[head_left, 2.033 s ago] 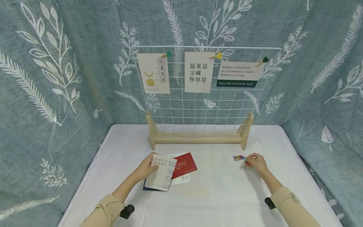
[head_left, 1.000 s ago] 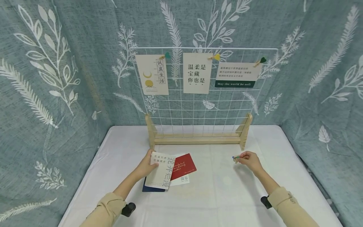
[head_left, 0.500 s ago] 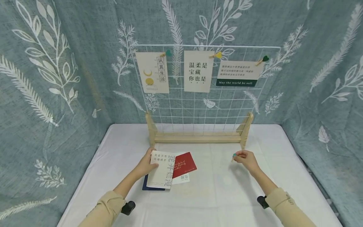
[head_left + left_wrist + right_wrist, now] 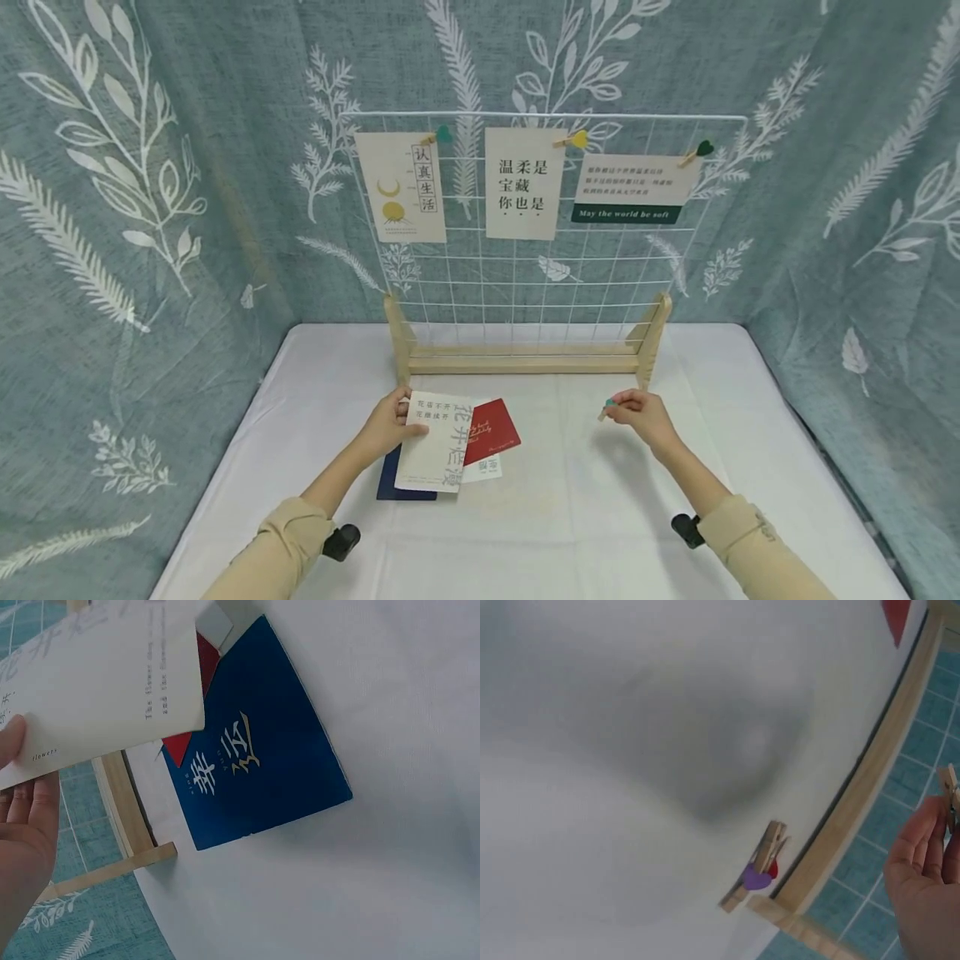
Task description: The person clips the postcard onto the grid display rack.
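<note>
Step in hand, by the look of it: picking up a card and a peg for hanging on the wire grid (image 4: 525, 275).

Left hand (image 4: 390, 425) pinching the cream card (image 4: 435, 442) at its far left corner, thumb on top, fingers beneath; card lifted clear of the small pile on the white bench (image 4: 585, 517), near the left foot of the wooden stand (image 4: 525, 362). Left beneath it: a red card (image 4: 491, 429), a blue card (image 4: 259, 742) and a white one only partly showing. In the left wrist view, cream card tilted above the blue one, thumb tip on its edge.

Right hand (image 4: 641, 415) raised just above the bench near the right foot of the stand, fingers curled and pinching a small wooden peg with a teal end (image 4: 607, 407). In the right wrist view, peg tip just visible at the fingertips (image 4: 930, 832), and a second peg with a purple heart (image 4: 761, 862) lying on the bench against the stand's base rail.

Top row of the grid already carrying three cards, each under a heart peg: left card (image 4: 400, 187), middle card (image 4: 523, 183), right card (image 4: 633, 189). Lower rows bare.

Next move, as a judgement: bringing the cream card up flat against a free wire below the hung row, squeezing the peg open, then clipping card edge and wire together. Needs both hands meeting at one spot, with the card held steady until the peg bites.
</note>
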{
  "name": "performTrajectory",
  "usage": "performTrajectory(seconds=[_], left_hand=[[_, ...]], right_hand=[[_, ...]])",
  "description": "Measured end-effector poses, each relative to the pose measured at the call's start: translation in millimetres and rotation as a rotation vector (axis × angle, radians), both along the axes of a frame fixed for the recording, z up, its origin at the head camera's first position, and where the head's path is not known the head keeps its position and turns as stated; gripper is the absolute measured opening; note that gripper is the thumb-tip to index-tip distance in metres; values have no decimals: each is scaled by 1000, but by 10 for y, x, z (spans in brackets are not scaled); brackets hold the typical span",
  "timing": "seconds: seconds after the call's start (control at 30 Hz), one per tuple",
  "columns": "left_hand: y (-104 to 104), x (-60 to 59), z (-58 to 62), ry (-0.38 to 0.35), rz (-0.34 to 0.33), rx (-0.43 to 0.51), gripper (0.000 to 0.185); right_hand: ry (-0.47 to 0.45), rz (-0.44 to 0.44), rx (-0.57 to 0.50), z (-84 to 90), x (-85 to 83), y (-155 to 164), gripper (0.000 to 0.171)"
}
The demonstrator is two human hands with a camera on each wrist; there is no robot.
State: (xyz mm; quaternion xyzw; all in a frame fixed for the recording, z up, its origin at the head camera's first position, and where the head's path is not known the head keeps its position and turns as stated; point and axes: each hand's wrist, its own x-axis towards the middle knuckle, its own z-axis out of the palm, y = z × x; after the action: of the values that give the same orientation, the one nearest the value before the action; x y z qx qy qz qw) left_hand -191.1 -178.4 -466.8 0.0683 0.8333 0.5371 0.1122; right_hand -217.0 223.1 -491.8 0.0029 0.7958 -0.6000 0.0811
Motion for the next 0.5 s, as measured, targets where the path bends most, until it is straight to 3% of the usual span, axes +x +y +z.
performTrajectory(seconds=[0.13,0.37,0.5], left_hand=[[7,2,3,-5,37,19,24],[73,-29,63,54,260,-106,21],[107,-60,84,57,349,-128,19]], right_hand=[[-14,21,-24,23,24,-52,23],[4,27,-44,88,41,-152,21],[12,46,-51,135,34,-219,22]])
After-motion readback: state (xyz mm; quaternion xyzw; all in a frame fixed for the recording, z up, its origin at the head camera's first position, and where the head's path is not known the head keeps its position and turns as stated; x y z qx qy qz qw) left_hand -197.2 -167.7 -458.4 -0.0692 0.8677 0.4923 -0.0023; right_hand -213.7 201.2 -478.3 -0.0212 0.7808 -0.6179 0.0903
